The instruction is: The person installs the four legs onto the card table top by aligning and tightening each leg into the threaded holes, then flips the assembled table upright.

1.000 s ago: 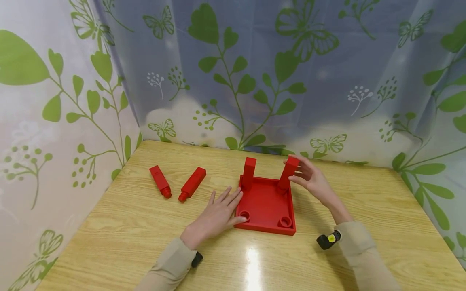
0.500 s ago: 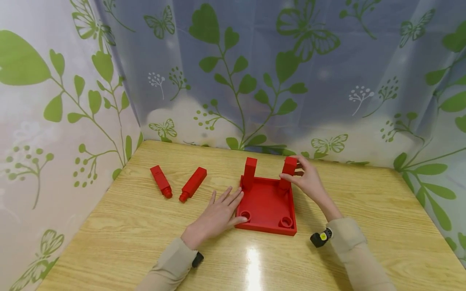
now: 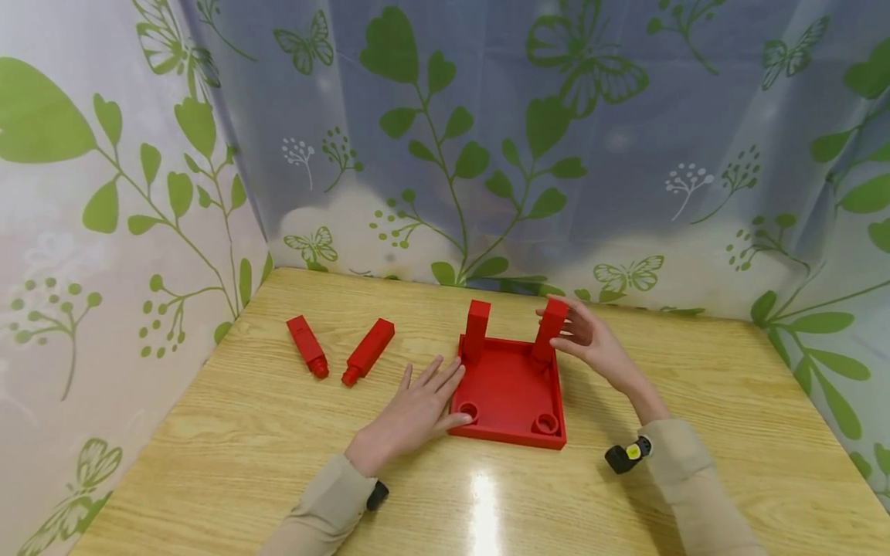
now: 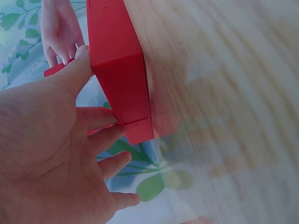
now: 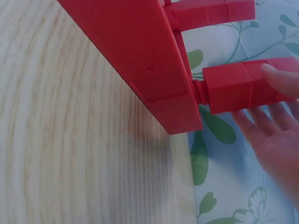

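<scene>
A red square tabletop (image 3: pixel 511 394) lies underside up on the table, with a raised rim and round corner sockets. My left hand (image 3: pixel 413 417) rests along its left side, fingers fairly straight and thumb over the near left socket (image 3: pixel 469 413). At the far right corner stands a red leg (image 3: pixel 551 332), which my right hand (image 3: pixel 601 351) holds near its top between thumb and fingers. Some thread (image 5: pixel 201 91) shows between that leg and the tabletop in the right wrist view. Another red leg (image 3: pixel 477 328) stands upright at the far left corner. The near right socket (image 3: pixel 545 424) holds no leg.
Two loose red legs, one farther left (image 3: pixel 307 347) and one nearer the tabletop (image 3: pixel 368 352), lie on the wooden table (image 3: pixel 278 448) with threaded ends towards me. A leaf-patterned curtain (image 3: pixel 445 154) rises behind the table's back edge.
My right hand turned leftward around the far right leg, thumb across its front, then swung back to the right. That leg shifted slightly with it. The left hand stayed in place.
</scene>
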{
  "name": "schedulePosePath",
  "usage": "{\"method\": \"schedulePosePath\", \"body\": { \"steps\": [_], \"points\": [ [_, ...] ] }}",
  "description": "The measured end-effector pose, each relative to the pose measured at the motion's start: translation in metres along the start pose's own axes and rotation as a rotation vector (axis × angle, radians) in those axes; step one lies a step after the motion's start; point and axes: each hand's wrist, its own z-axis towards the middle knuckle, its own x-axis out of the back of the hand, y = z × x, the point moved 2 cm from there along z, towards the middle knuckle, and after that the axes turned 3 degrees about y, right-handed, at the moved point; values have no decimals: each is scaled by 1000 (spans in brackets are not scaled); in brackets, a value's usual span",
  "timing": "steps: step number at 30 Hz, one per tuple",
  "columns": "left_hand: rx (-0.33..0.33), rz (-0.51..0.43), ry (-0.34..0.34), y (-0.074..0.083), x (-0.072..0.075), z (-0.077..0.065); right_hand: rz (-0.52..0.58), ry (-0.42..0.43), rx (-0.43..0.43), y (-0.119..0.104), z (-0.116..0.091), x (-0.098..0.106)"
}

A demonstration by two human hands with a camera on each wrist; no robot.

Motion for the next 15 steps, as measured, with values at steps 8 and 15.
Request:
{"method": "schedulePosePath", "body": {
  "steps": [8, 15],
  "points": [
    [-3, 0, -2, 0, 1, 1, 13, -21, -32, 0, -4, 4],
    [-2, -7, -3, 0, 1, 0, -190, 141, -126, -1, 3, -3]
  ]
}}
